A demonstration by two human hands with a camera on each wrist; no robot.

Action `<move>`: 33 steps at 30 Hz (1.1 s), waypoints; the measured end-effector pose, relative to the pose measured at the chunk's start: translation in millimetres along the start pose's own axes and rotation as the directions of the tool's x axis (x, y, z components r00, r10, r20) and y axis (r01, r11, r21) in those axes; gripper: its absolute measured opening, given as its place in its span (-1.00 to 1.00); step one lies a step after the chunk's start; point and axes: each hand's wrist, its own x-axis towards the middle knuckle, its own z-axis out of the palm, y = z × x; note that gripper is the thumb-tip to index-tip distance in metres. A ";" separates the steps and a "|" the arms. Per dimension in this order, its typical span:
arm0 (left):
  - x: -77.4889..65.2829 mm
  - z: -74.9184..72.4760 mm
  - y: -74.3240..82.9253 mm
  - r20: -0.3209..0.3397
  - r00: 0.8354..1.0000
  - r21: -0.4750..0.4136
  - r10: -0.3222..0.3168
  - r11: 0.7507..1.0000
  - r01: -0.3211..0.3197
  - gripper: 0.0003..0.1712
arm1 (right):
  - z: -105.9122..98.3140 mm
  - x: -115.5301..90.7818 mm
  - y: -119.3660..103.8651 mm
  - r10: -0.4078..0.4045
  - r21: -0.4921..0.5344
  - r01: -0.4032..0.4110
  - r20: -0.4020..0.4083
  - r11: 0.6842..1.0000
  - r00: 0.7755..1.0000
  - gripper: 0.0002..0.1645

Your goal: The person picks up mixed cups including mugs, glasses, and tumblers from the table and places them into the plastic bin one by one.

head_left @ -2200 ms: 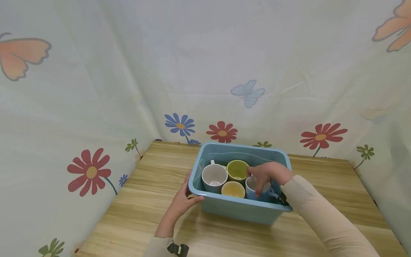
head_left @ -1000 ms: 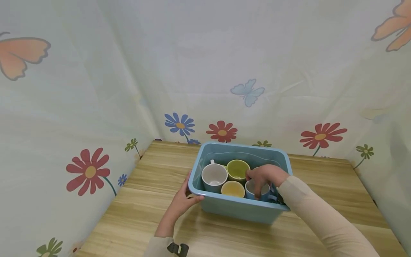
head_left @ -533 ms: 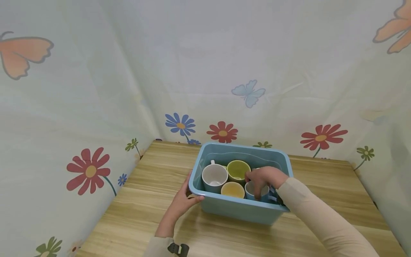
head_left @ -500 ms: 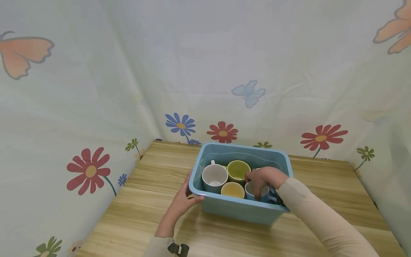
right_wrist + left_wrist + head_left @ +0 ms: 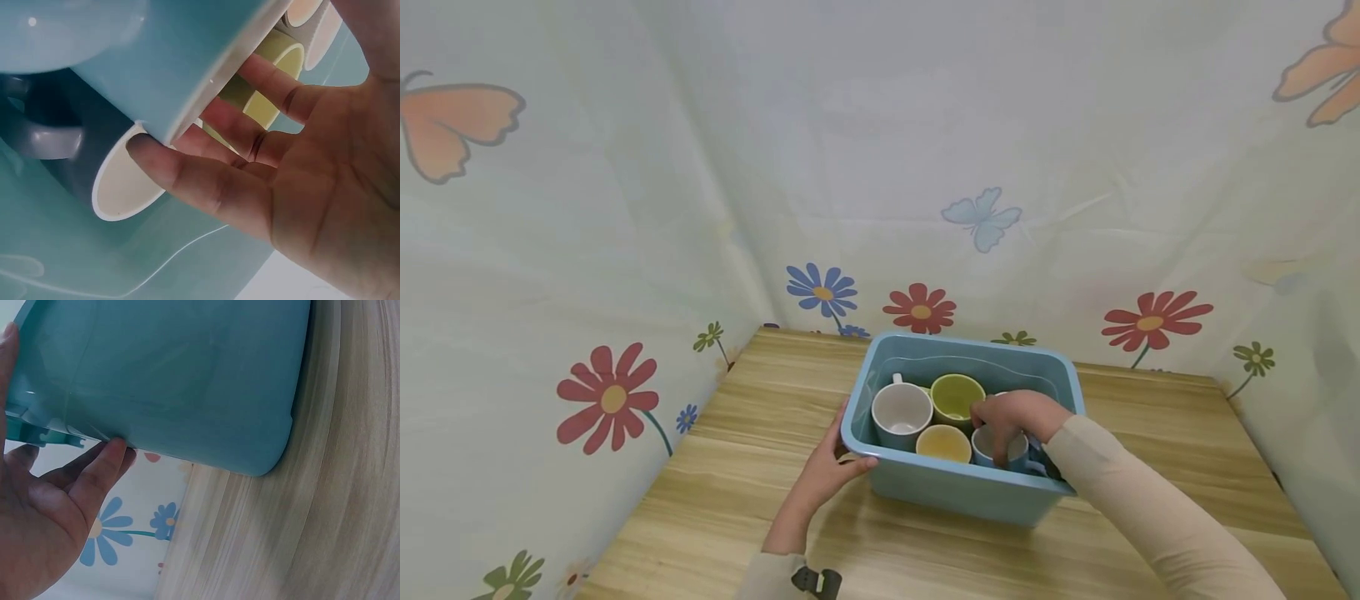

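Note:
A light blue plastic bin (image 5: 955,492) full of mugs stands on the wooden table. My left hand (image 5: 823,477) holds its near left corner, thumb along the front rim; in the left wrist view, bent fingers (image 5: 112,453) press its outer side. Inside the bin, my right hand (image 5: 1022,415) grips a light blue mug (image 5: 1018,448) by the rim, a digit reaching inside its mouth. In the right wrist view, several fingers curl past that mug's rim, and one fingertip overlaps the mouth of a dark blue mug (image 5: 69,181).
To the left in the bin are a white-lined mug (image 5: 901,412), a green mug (image 5: 957,396) and a yellow-lined mug (image 5: 943,443). Flower-printed cloth (image 5: 880,167) hangs behind the wooden table (image 5: 722,483).
My right hand has dipped a little and shifted slightly left with its forearm; a pale rim now shows just behind it. The left hand and bin have stayed put.

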 end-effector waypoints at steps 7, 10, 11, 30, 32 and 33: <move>0.2 0.2 -0.1 -0.003 1.000 0.001 -0.006 1.000 0.006 0.24 | 1.0 -1.0 -2.8 -0.005 -0.012 0.005 0.003 1.000 1.000 -0.36; -0.1 0.4 0.1 -0.005 1.000 0.003 -0.017 1.000 0.017 0.25 | 1.2 -1.8 -3.9 -0.011 -0.019 0.011 0.001 1.000 1.000 -0.37; -0.3 0.4 0.5 -0.005 1.000 0.002 -0.020 1.000 0.020 0.26 | 1.3 -1.7 -4.0 -0.015 -0.022 0.015 -0.001 1.000 1.000 -0.37; -1.7 -0.6 3.7 0.007 1.000 0.001 -0.024 1.000 0.024 0.26 | 5.3 -1.7 -6.7 -0.031 -0.051 0.029 -0.033 0.998 0.999 -0.40; -1.6 -0.7 3.7 0.005 1.000 0.003 -0.024 1.000 0.024 0.26 | 5.5 -1.5 -5.9 -0.017 -0.030 0.017 -0.030 0.999 0.999 -0.39; -1.6 -0.8 3.9 0.005 1.000 0.003 -0.024 1.000 0.024 0.26 | 5.7 -1.4 -5.6 -0.012 -0.018 0.011 -0.028 1.000 1.000 -0.38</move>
